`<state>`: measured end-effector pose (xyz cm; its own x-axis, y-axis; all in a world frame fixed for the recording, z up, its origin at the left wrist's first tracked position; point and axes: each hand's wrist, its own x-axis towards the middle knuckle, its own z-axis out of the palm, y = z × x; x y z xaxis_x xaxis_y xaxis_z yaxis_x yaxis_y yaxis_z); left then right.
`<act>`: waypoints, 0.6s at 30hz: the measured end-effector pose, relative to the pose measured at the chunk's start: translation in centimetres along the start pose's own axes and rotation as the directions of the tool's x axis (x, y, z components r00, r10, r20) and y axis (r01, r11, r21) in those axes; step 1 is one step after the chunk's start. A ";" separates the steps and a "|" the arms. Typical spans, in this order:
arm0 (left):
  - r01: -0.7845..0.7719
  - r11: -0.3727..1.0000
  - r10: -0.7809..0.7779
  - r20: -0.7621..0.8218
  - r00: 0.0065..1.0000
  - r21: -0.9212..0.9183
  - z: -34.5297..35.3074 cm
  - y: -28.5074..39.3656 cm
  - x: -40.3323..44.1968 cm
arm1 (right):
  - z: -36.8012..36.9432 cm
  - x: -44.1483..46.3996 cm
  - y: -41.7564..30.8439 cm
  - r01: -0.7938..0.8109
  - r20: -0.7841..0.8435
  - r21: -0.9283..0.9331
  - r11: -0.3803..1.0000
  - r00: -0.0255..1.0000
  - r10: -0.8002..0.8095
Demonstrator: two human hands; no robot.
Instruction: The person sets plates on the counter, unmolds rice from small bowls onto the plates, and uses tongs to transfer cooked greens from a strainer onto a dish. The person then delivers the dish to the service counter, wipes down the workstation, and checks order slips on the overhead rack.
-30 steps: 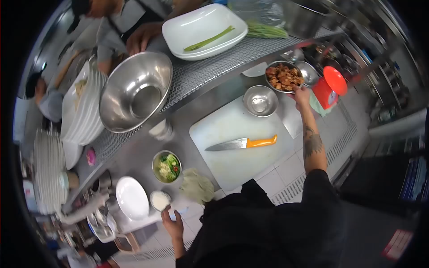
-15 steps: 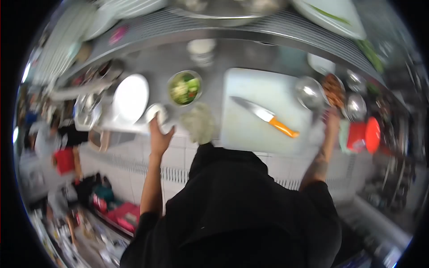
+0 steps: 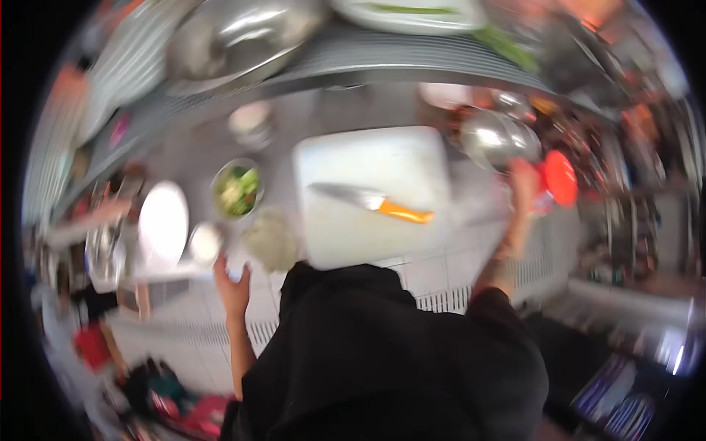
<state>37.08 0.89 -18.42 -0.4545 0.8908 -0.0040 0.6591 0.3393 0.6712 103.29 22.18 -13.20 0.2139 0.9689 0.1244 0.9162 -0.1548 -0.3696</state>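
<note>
My left hand (image 3: 232, 287) is open, thumb and fingers apart, at the counter's near edge just below a small white bowl (image 3: 206, 243). My right hand (image 3: 523, 181) reaches the near rim of a shiny metal bowl (image 3: 485, 138); its fingers are blurred but look closed on the rim. Another metal bowl (image 3: 526, 142) overlaps this one on the right. On the white cutting board (image 3: 368, 242) lies a knife with an orange handle (image 3: 407, 212), its blade pointing left. A metal bowl of chopped green vegetables (image 3: 237, 189) stands left of the board, with a crumpled pale cloth (image 3: 272, 239) below it.
A white oval plate (image 3: 163, 224) lies at the left. Behind the board stands a pale-topped container (image 3: 251, 123). A red container (image 3: 560, 178) is beside my right hand. A ribbed metal shelf (image 3: 368, 59) overhangs the back, bearing a large metal bowl (image 3: 246, 37) and a white tray (image 3: 412, 18).
The view has swung right, shifting the counter leftward in it. The metal bowl by my right hand has moved right, away from the board. My left hand has drawn back from the white bowl.
</note>
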 end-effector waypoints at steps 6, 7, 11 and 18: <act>-0.060 0.976 0.080 -0.092 0.993 0.207 -3.7 -1.2 1.9 | 4.3 6.8 14.9 -0.278 0.238 0.955 0.099 0.924 0.299; -0.068 0.968 0.096 -0.108 0.989 0.242 -4.0 -2.1 2.8 | 5.4 8.6 18.2 -0.390 0.366 0.919 0.063 0.901 0.231; 0.020 0.946 0.012 -0.097 0.995 0.324 -5.6 -3.7 6.3 | 5.7 -2.2 -9.6 -0.250 0.143 0.791 0.558 0.963 0.229; -0.104 0.772 -0.131 0.318 0.939 0.627 -4.5 -5.6 12.0 | 15.9 -18.1 -38.7 -0.360 0.708 0.671 0.648 0.571 -0.416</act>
<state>25.22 8.33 -18.89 -0.3226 0.8880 -0.3277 0.9319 0.3586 0.0544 58.58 13.66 -15.76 -0.4988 0.7540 -0.4274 0.2893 -0.3200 -0.9022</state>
